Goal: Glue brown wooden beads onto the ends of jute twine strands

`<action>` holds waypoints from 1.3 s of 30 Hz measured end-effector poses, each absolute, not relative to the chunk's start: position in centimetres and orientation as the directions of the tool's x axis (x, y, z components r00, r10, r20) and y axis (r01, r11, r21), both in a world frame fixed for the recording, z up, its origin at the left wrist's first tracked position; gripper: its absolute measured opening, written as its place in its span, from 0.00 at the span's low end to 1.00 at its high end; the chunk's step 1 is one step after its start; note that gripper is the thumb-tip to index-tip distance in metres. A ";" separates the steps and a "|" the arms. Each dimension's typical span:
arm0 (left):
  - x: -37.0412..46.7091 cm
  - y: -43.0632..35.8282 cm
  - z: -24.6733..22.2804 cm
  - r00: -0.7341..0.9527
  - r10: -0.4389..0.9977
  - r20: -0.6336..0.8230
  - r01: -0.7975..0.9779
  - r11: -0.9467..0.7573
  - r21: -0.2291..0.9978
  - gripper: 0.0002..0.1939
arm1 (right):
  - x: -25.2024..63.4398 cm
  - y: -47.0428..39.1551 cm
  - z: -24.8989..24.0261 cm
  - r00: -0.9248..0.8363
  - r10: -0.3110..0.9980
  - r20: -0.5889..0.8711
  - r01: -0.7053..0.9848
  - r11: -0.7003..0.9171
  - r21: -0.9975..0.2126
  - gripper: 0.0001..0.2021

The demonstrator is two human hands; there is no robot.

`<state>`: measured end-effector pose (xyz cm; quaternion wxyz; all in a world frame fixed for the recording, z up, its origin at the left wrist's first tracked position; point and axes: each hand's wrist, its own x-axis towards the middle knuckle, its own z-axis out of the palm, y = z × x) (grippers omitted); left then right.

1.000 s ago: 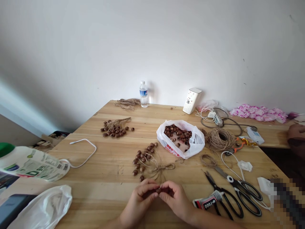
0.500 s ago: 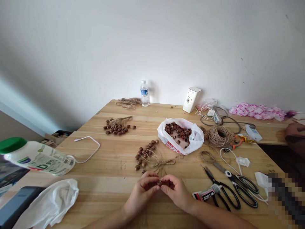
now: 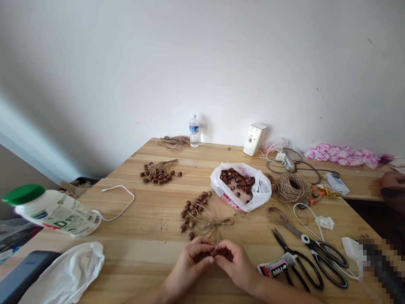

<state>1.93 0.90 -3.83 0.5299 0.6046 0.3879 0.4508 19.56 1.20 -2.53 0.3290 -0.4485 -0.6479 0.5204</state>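
My left hand [image 3: 190,266] and my right hand [image 3: 238,267] meet at the front of the table, fingertips pinched together on a small brown nutshell [image 3: 214,253]. Thin strings run from it up to a twine bundle with a wrapped loop [image 3: 223,221] just beyond my fingers. On that bundle's left side lie several round brown nutshells [image 3: 196,203] on string ends. My fingers partly hide the held shell. A white plastic bag [image 3: 218,192] with many more shells stands open behind the bundle.
Right of my hands lie a glue tube [image 3: 276,266], black-handled pliers-like cutters [image 3: 305,270] and scissors [image 3: 327,253]. Behind them is a twine coil [image 3: 292,187]. A finished-looking nutshell bunch [image 3: 160,173], a water bottle [image 3: 194,131] and a green-capped jar [image 3: 60,211] stand farther off.
The view has tilted up slightly, so the table's things sit a little lower. Both hands stay together on the nutshell, with only small finger shifts.
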 end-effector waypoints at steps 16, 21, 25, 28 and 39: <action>2.2 0.9 -4.5 0.245 0.966 0.085 -0.038 -0.078 0.996 0.09 | 19.9 1.4 -2.9 -0.404 0.913 -0.048 0.218 0.045 -0.975 0.11; 2.1 0.9 -4.3 0.251 0.963 0.093 -0.013 -0.092 0.996 0.09 | 19.8 1.3 -2.7 -0.406 0.913 -0.045 0.246 0.061 -0.967 0.09; 1.9 1.0 -4.0 0.273 0.958 0.087 0.037 -0.101 0.994 0.09 | 19.8 1.4 -2.8 -0.410 0.910 -0.060 0.244 0.046 -0.969 0.08; 1.7 0.9 -3.9 0.273 0.959 0.074 0.058 -0.094 0.994 0.10 | 19.8 1.4 -2.9 -0.412 0.910 -0.054 0.255 0.058 -0.965 0.07; 1.7 0.8 -4.0 0.236 0.969 0.070 0.073 -0.089 0.993 0.09 | 19.7 1.3 -2.8 -0.415 0.910 -0.008 0.283 0.121 -0.951 0.05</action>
